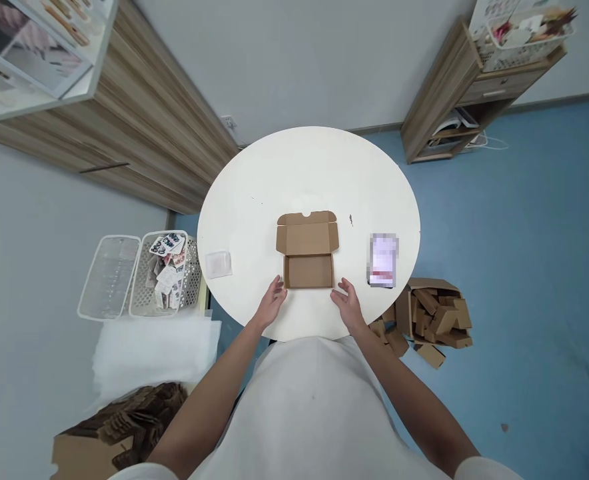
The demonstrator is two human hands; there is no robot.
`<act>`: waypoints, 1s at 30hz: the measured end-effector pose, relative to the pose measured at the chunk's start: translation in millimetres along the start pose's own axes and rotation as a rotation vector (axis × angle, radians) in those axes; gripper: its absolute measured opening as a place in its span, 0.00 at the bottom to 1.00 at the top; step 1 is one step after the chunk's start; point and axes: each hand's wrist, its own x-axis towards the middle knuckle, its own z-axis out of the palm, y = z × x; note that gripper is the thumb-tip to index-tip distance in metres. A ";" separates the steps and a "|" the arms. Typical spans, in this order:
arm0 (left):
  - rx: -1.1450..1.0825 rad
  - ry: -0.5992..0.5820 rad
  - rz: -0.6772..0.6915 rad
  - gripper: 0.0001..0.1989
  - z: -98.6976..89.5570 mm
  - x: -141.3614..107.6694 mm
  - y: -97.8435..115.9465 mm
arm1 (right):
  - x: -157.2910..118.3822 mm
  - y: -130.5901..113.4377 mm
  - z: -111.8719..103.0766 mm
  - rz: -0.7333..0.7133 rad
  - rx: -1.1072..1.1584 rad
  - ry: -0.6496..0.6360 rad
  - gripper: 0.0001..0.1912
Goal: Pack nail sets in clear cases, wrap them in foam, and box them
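In front of me an open cardboard box (308, 272) lies on the white round table (304, 167), its lid (307, 239) folded back away from me with the side flaps spread. Nothing shows inside the box. My left hand (272, 301) is by the box's near left corner, fingers apart. By the near right corner my right hand (347, 301) has its fingers spread too. Whether the fingertips touch the cardboard I cannot tell. Neither hand holds anything.
A small clear packet (218, 264) lies at the table's left, a blurred-out phone (383, 260) at its right. Left of the table are a white basket of printed cards (190, 280) and white foam sheets (154, 353). A carton of small boxes (439, 317) stands on the floor at right.
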 end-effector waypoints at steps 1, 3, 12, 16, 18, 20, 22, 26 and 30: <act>-0.003 0.009 0.007 0.31 -2.2 -0.4 -4.3 | -1.7 2.3 0.0 -0.002 0.013 0.030 0.34; -0.020 0.034 0.004 0.28 -7.4 -0.6 -13.6 | -5.5 8.7 1.4 0.004 0.028 0.093 0.32; -0.033 0.372 -0.133 0.21 -57.7 -4.3 -44.0 | -15.7 38.7 40.4 0.044 -0.084 0.114 0.18; 0.054 0.490 -0.156 0.20 -101.9 -4.5 -69.6 | -20.9 49.2 85.5 0.052 -0.276 -0.076 0.15; 0.078 0.493 -0.160 0.20 -124.7 -2.2 -83.3 | -22.6 53.3 114.5 0.035 -0.399 -0.149 0.14; 0.095 0.500 -0.136 0.21 -145.8 2.4 -93.7 | -21.8 54.8 145.0 0.000 -0.506 -0.174 0.14; 0.080 0.502 -0.104 0.23 -164.2 9.1 -99.0 | -17.7 52.2 174.4 -0.041 -0.586 -0.169 0.15; 0.021 0.435 -0.047 0.24 -190.6 26.7 -96.2 | -0.8 32.5 223.6 -0.091 -0.637 -0.163 0.16; -0.053 0.387 -0.007 0.25 -201.6 44.6 -87.8 | 20.6 2.6 260.3 -0.026 -0.503 -0.247 0.23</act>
